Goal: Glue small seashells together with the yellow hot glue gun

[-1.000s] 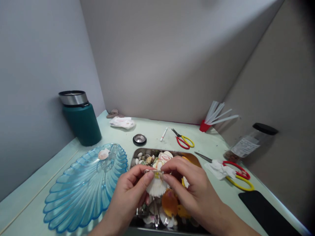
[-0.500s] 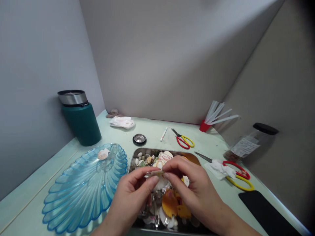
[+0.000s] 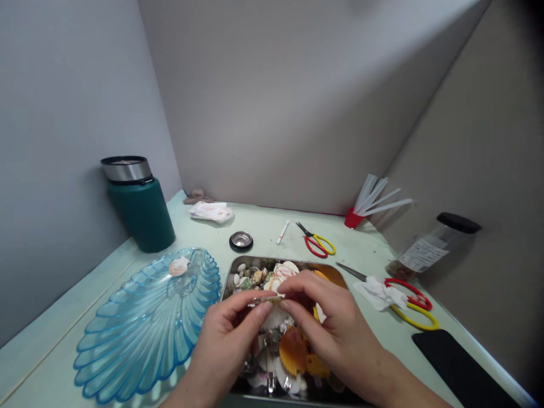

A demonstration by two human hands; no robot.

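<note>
My left hand [image 3: 232,328] and my right hand [image 3: 334,317] are both closed in a pinch, fingertips almost meeting. Between them is a small thin flat piece [image 3: 259,300], seen nearly edge-on and mostly covered by the fingers; its kind is not clear. Below the hands lies a metal tray [image 3: 228,286] of mixed seashells. An orange scallop shell [image 3: 293,350] and a yellow-orange piece [image 3: 317,365] lie near its front. Pale shells [image 3: 285,270] and small spotted snail shells [image 3: 257,277] fill the back. To the left, a blue shell-shaped dish [image 3: 140,328] bears one pale scallop shell [image 3: 179,266].
A green bottle [image 3: 140,212] stands at the back left, its round lid [image 3: 241,241] lying behind the tray. Small scissors [image 3: 317,241] and larger scissors [image 3: 414,306] with white tissue [image 3: 378,293] lie to the right, near a jar [image 3: 425,252] and a black flat object [image 3: 459,362].
The piece between my fingers has tilted, so less of its pale face shows. Both hands have shifted only slightly; nothing else on the table has moved.
</note>
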